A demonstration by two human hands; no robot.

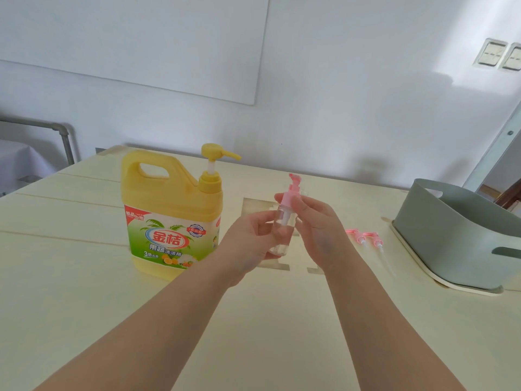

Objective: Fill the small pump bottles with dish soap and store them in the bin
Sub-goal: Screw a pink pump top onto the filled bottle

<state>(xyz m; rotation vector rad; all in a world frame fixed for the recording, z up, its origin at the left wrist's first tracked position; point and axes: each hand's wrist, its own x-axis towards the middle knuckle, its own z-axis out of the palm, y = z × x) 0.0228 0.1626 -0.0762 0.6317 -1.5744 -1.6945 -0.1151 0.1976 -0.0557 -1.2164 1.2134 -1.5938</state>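
My left hand grips the clear, cylindrical small pump bottle, held just right of the glossy yellow dish soap jug. My right hand pinches its pink plastic pump top. Farther right of the jug, on the pale table: two loose pink pumps and a rounded grey-green bin.

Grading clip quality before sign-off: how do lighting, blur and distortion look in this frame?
Head view: soft, even daylight, with a brighter patch on the wall by the switches; head view: wide-angle bend curves the table edges; head view: the pink pump top on the small bottle is smeared, while the jug label stays sharp.
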